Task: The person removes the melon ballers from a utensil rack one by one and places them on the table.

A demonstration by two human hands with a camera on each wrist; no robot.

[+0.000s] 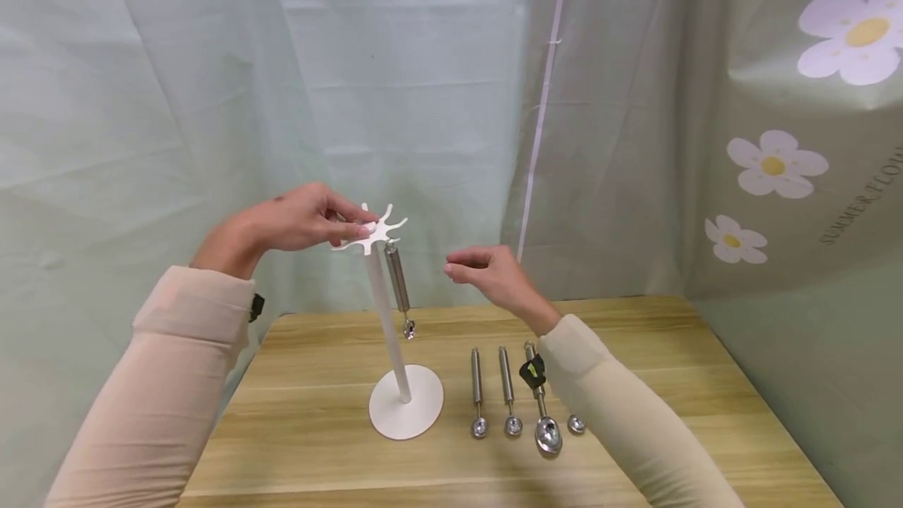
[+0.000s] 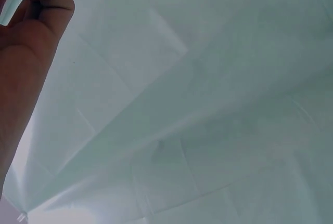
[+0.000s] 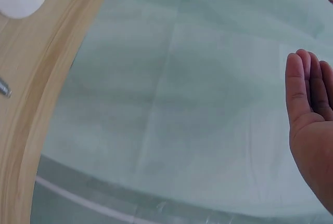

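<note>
Right forearm sleeve covers the handle of the rightmost scoop beside the white stand; only its bowl shows. Left hand hides part of the stand's hook crown. Left wrist view: hand cut by frame edge, the pinched item indistinct.

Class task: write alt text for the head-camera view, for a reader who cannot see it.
A person's left hand grips the top of a white stand where one steel scoop hangs; the right hand hovers nearby, empty. More scoops lie on the wooden table.
</note>
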